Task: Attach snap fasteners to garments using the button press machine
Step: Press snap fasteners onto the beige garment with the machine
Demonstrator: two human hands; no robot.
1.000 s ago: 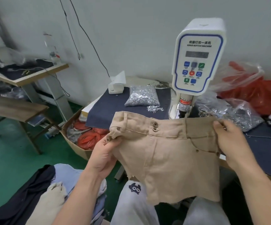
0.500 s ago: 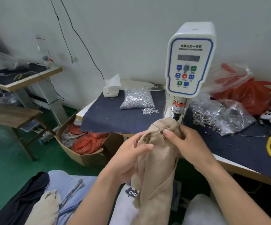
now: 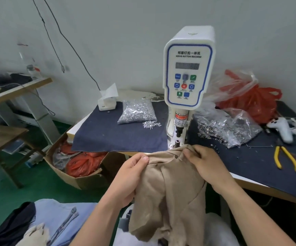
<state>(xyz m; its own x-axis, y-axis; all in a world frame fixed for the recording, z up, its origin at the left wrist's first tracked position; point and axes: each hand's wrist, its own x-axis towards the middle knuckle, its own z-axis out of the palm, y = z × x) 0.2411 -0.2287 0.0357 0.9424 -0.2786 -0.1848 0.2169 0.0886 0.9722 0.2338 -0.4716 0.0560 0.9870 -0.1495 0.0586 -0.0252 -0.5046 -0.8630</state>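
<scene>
Nearest you, a heap of clothes (image 3: pixel 37 226) lies at lower left: dark, pale blue and cream pieces. Your two hands hold one tan garment (image 3: pixel 168 196) bunched at the near edge of the worktop (image 3: pixel 267 183). Your left hand (image 3: pixel 131 176) pinches its waistband on the left; your right hand (image 3: pixel 205 164) grips the fold on the right. Two small snaps (image 3: pixel 176 157) show on the cloth between them. The top of the fold sits just under the head of the one button press machine (image 3: pixel 188 71), which stands between the hands and the wall. Left of the machine lies one bag of silver fasteners (image 3: pixel 137 111) with a small spilled cluster beside it; right of it, another open bag of rings (image 3: pixel 227 128). One pair of yellow pliers (image 3: pixel 285 158) lies toward the right edge. A cardboard box (image 3: pixel 76 167) sits on the floor left of the worktop.
</scene>
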